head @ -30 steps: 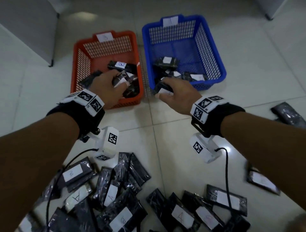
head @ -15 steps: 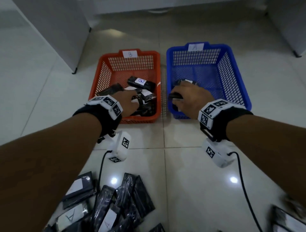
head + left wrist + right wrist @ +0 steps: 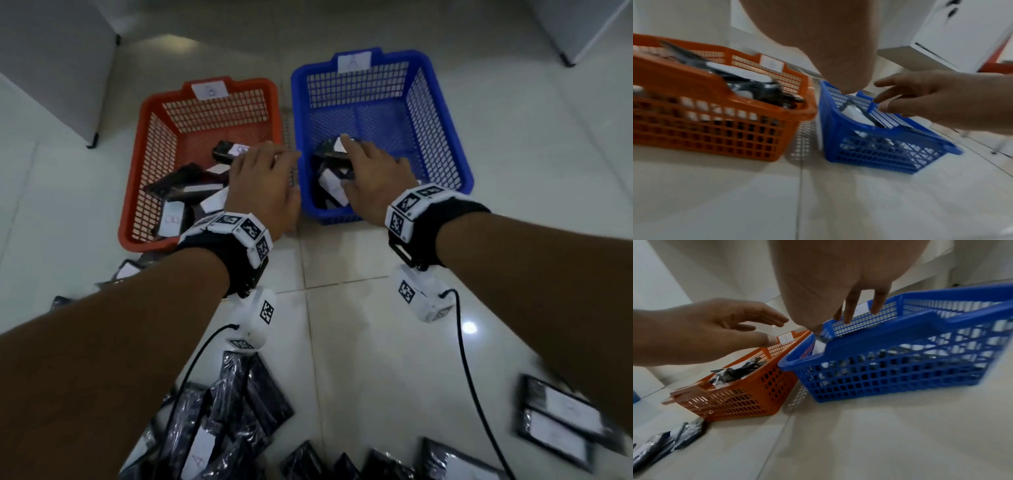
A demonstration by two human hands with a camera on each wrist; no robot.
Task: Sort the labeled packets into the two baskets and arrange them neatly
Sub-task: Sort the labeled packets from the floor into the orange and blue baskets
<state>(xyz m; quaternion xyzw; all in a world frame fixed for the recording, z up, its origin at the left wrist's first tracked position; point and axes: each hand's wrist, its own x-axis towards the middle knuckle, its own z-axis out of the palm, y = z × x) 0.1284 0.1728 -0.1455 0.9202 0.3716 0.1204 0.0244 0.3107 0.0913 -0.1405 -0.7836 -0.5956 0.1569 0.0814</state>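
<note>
1. Two baskets ahead of the hands: orange basket [image 3: 137, 192] under the left hand, blue basket [image 3: 442, 137] under the right; keep to matching letters.
2. Loose packets [image 3: 239, 411] on the floor, behind both wrists; fetch next, one label read per pick.
3. Left hand [image 3: 262, 185] over the orange basket's near right corner, fingers spread, released, holding nothing.
4. Right hand [image 3: 371, 178] flat over packets in blue [image 3: 334, 181], fingers extended; press level, square the edges.
</note>
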